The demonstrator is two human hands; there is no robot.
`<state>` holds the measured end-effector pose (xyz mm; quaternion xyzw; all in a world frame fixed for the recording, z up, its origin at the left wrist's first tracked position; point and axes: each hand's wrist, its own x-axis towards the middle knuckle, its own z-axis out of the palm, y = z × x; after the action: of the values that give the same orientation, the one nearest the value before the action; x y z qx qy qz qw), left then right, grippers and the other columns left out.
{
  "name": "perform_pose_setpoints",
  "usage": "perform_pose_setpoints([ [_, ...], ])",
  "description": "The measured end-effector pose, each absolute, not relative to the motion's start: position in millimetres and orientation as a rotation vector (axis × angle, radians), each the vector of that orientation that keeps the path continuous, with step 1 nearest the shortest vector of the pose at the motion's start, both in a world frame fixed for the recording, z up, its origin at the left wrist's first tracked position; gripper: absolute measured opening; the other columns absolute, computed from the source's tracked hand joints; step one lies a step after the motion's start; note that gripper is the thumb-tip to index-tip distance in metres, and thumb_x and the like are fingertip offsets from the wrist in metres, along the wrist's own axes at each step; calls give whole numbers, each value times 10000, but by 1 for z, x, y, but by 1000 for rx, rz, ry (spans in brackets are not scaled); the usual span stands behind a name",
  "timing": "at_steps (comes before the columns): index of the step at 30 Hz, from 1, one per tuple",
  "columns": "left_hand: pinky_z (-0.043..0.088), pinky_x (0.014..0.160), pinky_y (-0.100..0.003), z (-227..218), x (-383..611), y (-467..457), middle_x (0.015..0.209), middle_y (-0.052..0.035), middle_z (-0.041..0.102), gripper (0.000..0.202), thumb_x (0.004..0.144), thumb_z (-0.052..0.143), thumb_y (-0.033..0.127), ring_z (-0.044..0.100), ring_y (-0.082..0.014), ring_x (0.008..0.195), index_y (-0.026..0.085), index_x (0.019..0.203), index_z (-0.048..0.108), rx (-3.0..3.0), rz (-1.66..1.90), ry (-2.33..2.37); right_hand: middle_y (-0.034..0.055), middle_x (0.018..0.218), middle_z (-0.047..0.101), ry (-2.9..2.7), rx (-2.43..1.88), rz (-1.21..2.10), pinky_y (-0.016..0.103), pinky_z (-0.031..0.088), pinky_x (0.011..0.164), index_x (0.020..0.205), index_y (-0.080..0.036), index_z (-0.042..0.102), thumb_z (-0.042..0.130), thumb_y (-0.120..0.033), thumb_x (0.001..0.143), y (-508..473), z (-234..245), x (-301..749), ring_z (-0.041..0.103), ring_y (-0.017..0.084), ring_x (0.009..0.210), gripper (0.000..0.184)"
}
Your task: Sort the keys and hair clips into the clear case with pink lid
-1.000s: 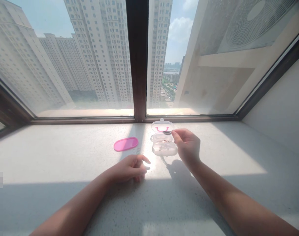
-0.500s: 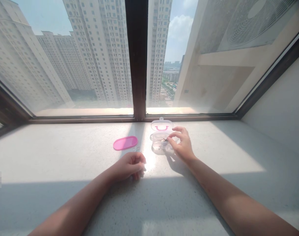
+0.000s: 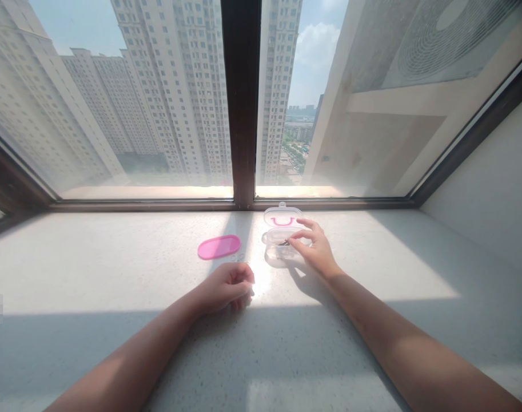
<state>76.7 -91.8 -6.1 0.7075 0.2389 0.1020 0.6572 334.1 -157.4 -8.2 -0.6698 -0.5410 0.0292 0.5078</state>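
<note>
A clear plastic box [image 3: 278, 256] stands near the window, its lid [image 3: 283, 214] raised at the back with a pink handle on it. Over the box, my right hand [image 3: 315, 247] pinches a small dark object [image 3: 284, 242] between thumb and forefinger; it is too small to name. My left hand [image 3: 230, 285] rests on the sill to the left and nearer to me, fingers curled in. A small thing seems to show at its fingertips, but I cannot make it out. Beyond the left hand lies a flat pink oval tray [image 3: 219, 247].
Small clear bits [image 3: 238, 257] lie beside the pink tray. The pale speckled sill [image 3: 93, 257] carries bright sun and shadow bands. A dark window frame [image 3: 244, 194] runs along the back, and a white wall [image 3: 492, 149] rises at the right.
My right hand has shifted slightly to the left over the box, with the small dark object still pinched. The left hand keeps its curled pose; the view has tilted a little.
</note>
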Motion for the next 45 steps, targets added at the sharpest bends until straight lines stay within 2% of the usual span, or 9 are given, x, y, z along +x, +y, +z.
perform_pose_setpoints([
  [6,399,398,-181,-4,75,-93,618,-35,647,172,746,636,269,574,-114,459,140,817,547,1561,264,535,85,1125,570,-1215,-1660,34,471,335,1012,742,-218,705,620,-259,730,-155,-16,337,516,285,1106,95],
  [10,295,378,-175,3,72,-89,531,-2,597,171,681,642,262,453,-69,376,134,755,557,1507,516,537,81,1120,566,-1211,-1644,-47,478,338,999,762,-220,693,605,-239,728,-157,-13,335,514,288,1105,96],
  [13,281,403,-190,7,71,-85,496,34,534,120,721,582,265,395,-63,391,152,703,547,1571,809,652,84,1143,563,-1241,-1607,-136,494,329,991,771,-222,680,601,-246,745,-161,-8,330,499,299,1126,87],
  [17,332,476,-212,5,72,-81,534,44,490,128,787,540,257,436,-90,479,176,688,534,1821,1007,903,86,1135,578,-1366,-1547,-239,487,315,984,787,-219,668,604,-251,751,-166,-2,322,516,294,1102,80],
  [25,449,723,-322,-6,70,-66,878,-57,578,150,779,517,196,551,-192,800,182,901,603,2375,1016,1156,76,1072,611,-1593,-1558,-274,454,287,968,828,-210,650,611,-243,726,-169,-1,314,561,274,1031,114],
  [31,329,959,-516,-5,69,-67,1308,-130,468,458,712,601,273,429,-332,1208,256,1166,548,2448,730,1589,87,1146,571,-1483,-1590,-293,485,263,1003,903,-210,648,611,-265,725,-169,-2,323,520,304,1108,191],
  [35,296,998,-524,-1,64,-59,1390,-146,443,601,713,592,317,385,-334,1274,226,1291,455,2391,532,1622,140,1285,484,-1220,-1599,-55,524,318,998,1245,-201,496,603,-372,737,-160,-14,342,461,340,1187,547],
  [38,305,1007,-502,-1,60,-49,1335,-130,522,632,724,586,347,455,-316,1220,201,1319,435,2366,457,1617,170,1334,447,-1101,-1536,280,517,342,1006,1332,-177,392,597,-412,741,-152,-26,352,452,337,1214,668],
  [45,403,912,-468,-4,56,-40,1158,-94,638,423,775,575,437,554,-317,1088,222,1139,591,2388,558,1533,154,1323,481,-1182,-1489,560,478,394,995,1354,-196,380,626,-430,767,-151,-30,343,492,305,1195,679],
])
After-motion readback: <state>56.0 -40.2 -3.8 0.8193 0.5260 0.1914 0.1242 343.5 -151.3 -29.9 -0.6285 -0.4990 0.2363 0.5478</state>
